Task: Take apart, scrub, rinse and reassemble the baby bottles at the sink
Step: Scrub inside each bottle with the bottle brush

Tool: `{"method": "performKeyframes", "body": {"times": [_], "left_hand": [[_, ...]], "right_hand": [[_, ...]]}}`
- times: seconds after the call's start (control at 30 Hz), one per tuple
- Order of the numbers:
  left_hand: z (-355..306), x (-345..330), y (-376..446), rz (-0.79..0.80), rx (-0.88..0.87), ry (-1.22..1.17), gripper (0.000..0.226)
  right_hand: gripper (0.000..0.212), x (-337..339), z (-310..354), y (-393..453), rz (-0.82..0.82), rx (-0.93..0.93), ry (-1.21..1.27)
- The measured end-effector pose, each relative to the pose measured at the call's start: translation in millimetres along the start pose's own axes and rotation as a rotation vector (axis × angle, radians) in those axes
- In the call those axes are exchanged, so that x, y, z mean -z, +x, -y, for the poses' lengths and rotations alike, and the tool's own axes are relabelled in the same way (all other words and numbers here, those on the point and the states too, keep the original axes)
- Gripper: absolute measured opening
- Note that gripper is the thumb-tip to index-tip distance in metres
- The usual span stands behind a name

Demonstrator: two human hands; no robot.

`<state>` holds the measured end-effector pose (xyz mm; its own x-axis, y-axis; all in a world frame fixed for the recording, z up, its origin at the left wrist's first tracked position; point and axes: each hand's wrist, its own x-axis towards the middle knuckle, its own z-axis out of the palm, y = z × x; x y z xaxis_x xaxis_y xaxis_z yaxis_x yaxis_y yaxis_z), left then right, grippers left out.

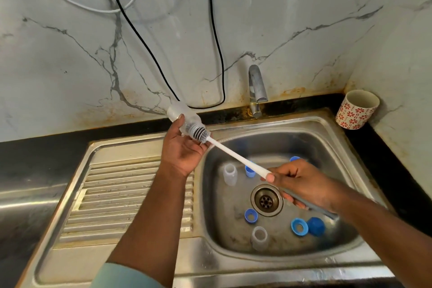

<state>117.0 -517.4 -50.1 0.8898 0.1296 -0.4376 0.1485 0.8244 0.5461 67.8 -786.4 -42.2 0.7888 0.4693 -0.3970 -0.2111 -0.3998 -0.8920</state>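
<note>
My left hand [181, 147] grips a clear baby bottle [181, 113] above the sink's left rim, its mouth pointing toward the basin. My right hand [301, 184] holds the white handle of a bottle brush [233, 155]; the grey bristle head sits at the bottle's mouth, partly inside. In the steel sink [332, 128] lie two more clear bottles [230, 174] [259, 237], blue collar rings [250, 215] [299, 226] [249, 172] and a blue cap [316, 226].
A chrome tap [257, 90] stands behind the basin, no water running. The ribbed drainboard [121, 196] lies to the left. A red-patterned cup [356, 109] sits on the dark counter at the back right. Black and white cables [217, 37] hang on the marble wall.
</note>
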Motion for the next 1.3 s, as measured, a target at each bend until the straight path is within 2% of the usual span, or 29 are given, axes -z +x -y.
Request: {"method": "performKeyframes", "body": {"times": [0.03, 0.07, 0.13, 0.17, 0.2, 0.23, 0.33, 0.4, 0.5, 0.67, 0.8, 0.93, 1.0, 1.1, 1.23, 1.3], "left_hand": [[-4, 1, 1, -0.005, 0.006, 0.049, 0.032], [-6, 2, 3, -0.023, -0.001, 0.106, 0.038], [-7, 6, 9, -0.096, -0.045, 0.194, 0.061], [-7, 6, 11, -0.134, -0.063, 0.201, 0.065], [-6, 5, 12, -0.169, -0.078, 0.181, 0.065], [-5, 4, 14, -0.198, -0.097, 0.140, 0.063], [0, 3, 21, -0.246, -0.183, 0.074, 0.070], [9, -3, 22, -0.271, -0.232, 0.077, 0.076], [23, -17, 22, -0.306, -0.291, 0.060, 0.078], [28, -21, 24, -0.332, -0.349, 0.082, 0.077], [36, -22, 21, -0.299, -0.342, 0.223, 0.076], [28, -11, 32, -0.340, -0.431, 0.198, 0.074], [29, -9, 33, -0.310, -0.435, 0.233, 0.077], [38, -13, 29, -0.219, -0.402, 0.299, 0.076], [29, -7, 37, -0.261, -0.415, 0.157, 0.075], [29, -8, 38, -0.238, -0.406, 0.178, 0.070]], "right_hand": [[0.027, 6, -2, 3, -0.064, 0.027, -0.203], [0.032, 13, -4, 6, -0.145, 0.076, -0.535], [0.045, 25, -11, 9, -0.329, 0.140, -1.169], [0.048, 28, -16, 7, -0.413, 0.162, -1.267], [0.049, 29, -20, 4, -0.462, 0.161, -1.277], [0.048, 29, -23, 1, -0.479, 0.127, -1.186], [0.033, 14, -25, -8, -0.482, 0.040, -0.469], [0.028, -4, -21, -11, -0.379, -0.018, -0.239], [0.039, -30, -11, -16, -0.221, 0.040, -0.096], [0.045, -37, 0, -17, -0.263, 0.109, -0.274], [0.045, -37, 20, -8, -0.234, 0.057, -0.470], [0.045, -43, 37, -11, -0.140, 0.039, -0.560], [0.045, -44, 45, -5, -0.135, 0.030, -0.628], [0.048, -40, 54, 15, -0.179, -0.020, -0.610], [0.047, -37, 54, 5, -0.129, 0.000, -0.593], [0.046, -38, 54, 5, -0.127, -0.009, -0.586]]}}
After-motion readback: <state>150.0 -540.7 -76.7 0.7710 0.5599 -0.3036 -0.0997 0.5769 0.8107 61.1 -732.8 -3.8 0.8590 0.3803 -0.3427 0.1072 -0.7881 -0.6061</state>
